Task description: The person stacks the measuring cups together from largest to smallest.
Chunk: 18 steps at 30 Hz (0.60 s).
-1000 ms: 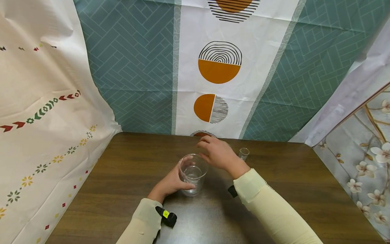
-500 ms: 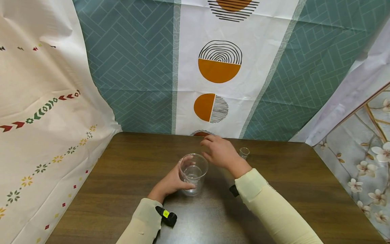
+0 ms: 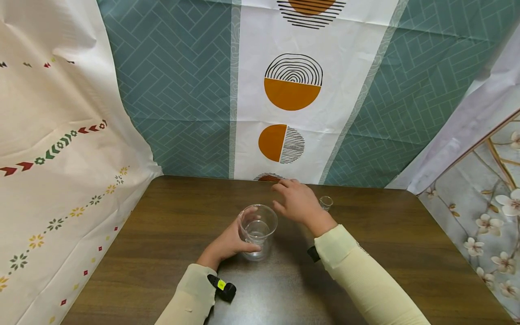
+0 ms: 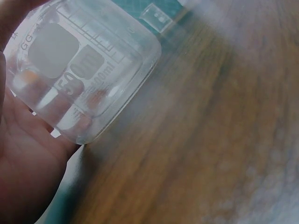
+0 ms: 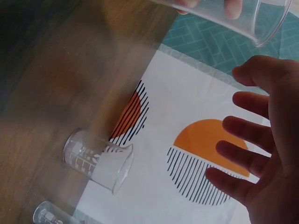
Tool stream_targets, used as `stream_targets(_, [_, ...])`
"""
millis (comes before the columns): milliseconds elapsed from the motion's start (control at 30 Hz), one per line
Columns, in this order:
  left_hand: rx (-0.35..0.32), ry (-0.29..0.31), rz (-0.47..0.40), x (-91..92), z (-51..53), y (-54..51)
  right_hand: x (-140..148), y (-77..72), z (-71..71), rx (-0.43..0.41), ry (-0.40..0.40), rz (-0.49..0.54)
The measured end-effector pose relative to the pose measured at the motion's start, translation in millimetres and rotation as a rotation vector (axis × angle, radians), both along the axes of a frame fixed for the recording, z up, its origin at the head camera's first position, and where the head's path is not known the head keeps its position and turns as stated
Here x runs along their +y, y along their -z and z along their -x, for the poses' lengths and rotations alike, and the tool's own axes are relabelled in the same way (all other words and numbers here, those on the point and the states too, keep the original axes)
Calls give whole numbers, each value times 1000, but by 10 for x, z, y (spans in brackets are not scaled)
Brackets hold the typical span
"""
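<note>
My left hand (image 3: 229,239) grips the side of a large clear glass beaker (image 3: 264,246), thumb at the front and fingers behind. White graduations and print including "ml" show on its wall in the left wrist view (image 4: 88,65). A smaller rounded outline appears inside it; I cannot tell whether that is a second vessel. My right hand (image 3: 298,203) hovers to the right of the rim, apart from it. In the right wrist view the right hand (image 5: 261,140) has spread, relaxed fingers and holds nothing.
A smaller beaker (image 5: 98,161) stands on the brown wooden table (image 3: 174,234), hidden behind my right hand in the head view. Beside it is a still smaller beaker (image 3: 326,203). A patterned cloth (image 3: 195,113) hangs along the table's back edge.
My right hand has drifted slightly to the right, away from the large beaker's rim. The left hand and the beaker have stayed in place.
</note>
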<state>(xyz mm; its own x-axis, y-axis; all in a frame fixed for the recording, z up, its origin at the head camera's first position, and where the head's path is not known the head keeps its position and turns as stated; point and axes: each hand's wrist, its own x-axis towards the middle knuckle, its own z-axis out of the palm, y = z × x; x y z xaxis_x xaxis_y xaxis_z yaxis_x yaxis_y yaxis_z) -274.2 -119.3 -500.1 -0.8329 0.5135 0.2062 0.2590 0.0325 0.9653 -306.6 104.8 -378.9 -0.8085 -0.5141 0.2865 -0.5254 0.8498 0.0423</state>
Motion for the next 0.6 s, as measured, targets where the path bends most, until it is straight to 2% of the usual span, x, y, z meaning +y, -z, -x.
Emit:
stream_targets(233, [-5,-4,6,5,-8,2,39,31,20,-44,34,-20])
stream_targets(467, [11,16,-45,14,-9,25,85,52,37,-72,64,-23])
stream_targets(600, [8,15,-45,15,-10,20,120,66,66,-73,70,-21])
